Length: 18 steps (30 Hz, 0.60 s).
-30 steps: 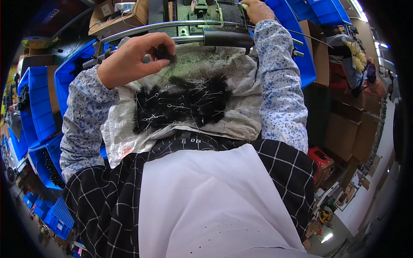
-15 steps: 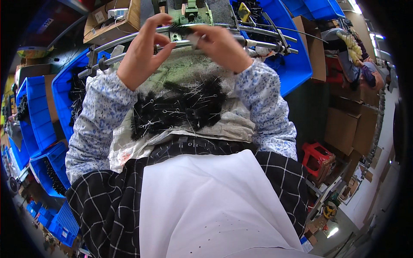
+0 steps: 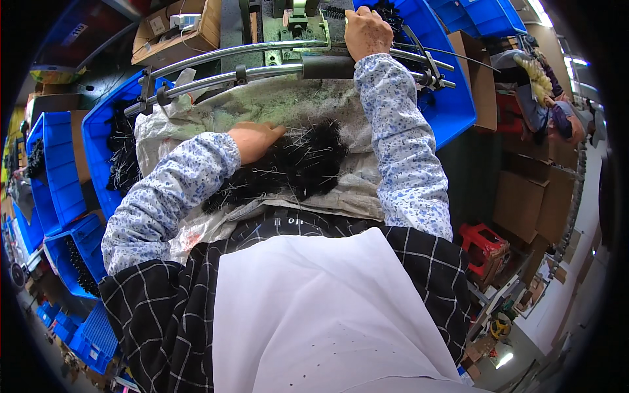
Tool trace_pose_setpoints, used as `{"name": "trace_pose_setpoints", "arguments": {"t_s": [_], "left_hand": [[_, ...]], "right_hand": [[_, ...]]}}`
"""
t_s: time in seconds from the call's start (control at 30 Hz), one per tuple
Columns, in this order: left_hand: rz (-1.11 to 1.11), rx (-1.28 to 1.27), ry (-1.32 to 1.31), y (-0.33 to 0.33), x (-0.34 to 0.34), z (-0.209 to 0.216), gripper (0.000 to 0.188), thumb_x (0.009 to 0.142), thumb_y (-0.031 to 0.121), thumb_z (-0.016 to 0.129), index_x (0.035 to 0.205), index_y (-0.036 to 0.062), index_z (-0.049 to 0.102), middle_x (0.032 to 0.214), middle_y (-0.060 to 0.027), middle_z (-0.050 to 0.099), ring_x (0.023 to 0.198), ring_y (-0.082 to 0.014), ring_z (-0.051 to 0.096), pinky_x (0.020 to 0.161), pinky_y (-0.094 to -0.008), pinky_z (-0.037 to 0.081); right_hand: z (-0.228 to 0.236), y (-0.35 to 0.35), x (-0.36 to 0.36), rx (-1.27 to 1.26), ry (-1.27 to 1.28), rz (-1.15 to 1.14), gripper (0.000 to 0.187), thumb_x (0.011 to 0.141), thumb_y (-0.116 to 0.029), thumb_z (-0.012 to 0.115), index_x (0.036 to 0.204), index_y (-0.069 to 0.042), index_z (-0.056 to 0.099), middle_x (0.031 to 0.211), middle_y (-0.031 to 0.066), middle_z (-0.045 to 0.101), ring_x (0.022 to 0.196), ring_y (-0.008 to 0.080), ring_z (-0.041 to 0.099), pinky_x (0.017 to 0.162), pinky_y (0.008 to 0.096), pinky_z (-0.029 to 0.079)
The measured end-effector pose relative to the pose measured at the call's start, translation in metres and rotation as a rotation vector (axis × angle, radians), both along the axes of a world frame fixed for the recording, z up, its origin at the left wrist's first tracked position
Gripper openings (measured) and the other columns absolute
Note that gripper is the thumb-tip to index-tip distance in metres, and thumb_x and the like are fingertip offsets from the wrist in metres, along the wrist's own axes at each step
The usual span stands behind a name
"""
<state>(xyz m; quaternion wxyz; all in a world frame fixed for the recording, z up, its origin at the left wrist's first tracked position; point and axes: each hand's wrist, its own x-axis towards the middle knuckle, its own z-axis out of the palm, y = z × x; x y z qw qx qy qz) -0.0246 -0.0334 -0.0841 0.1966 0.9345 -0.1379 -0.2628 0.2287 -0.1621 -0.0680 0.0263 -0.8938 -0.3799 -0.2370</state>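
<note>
Across my lap lies a pile of black wire brushes [image 3: 304, 167] with twisted metal stems and small end loops. My left hand [image 3: 254, 141] reaches into the pile's far left part, its fingers together against the brush stems; what they pinch is hidden. Farther off to the right, beside the green machine [image 3: 298, 27], my right hand [image 3: 367, 33] is closed. A single wire brush [image 3: 333, 13] shows at its left fingertips and appears to be gripped there. The knuckles hide the rest of that grip.
Two curved metal rails [image 3: 268, 71] cross before the machine, with a dark sleeve [image 3: 327, 67] on the nearer one. A blue bin [image 3: 452, 98] stands right and another blue bin [image 3: 98, 141] with brushes left. A whitish sack [image 3: 354, 190] lies under the pile. Right is a red stool [image 3: 481, 245].
My hands were together at the machine around a black brush. The left has come back down to the pile, while the right has moved away to the right and farther off.
</note>
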Motion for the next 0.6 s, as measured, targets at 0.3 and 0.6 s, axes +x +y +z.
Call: {"name": "trace_pose_setpoints", "arguments": {"t_s": [0.3,0.6], "left_hand": [[0.026,-0.043,0.017,0.016,0.002,0.028,0.036,0.075,0.008,0.062,0.108,0.0042,0.048,0.098,-0.0168,0.059,0.091,-0.0346,0.059,0.077,-0.0416,0.048],[0.128,-0.438,-0.298,0.035,0.005,0.075,0.026,0.085,0.007,0.059,0.109,0.0024,0.051,0.099,-0.0130,0.058,0.091,-0.0284,0.058,0.079,-0.0344,0.048]], "right_hand": [[-0.002,0.002,0.004,0.026,0.048,0.058,0.015,0.082,-0.016,0.052,0.075,-0.010,0.064,0.080,0.0090,0.060,0.079,0.0262,0.059,0.074,0.0374,0.047],[-0.025,0.005,0.035,0.051,0.150,0.062,0.020,0.082,-0.024,0.057,0.097,-0.012,0.064,0.093,0.0086,0.057,0.091,0.0272,0.055,0.077,0.0414,0.045]]}}
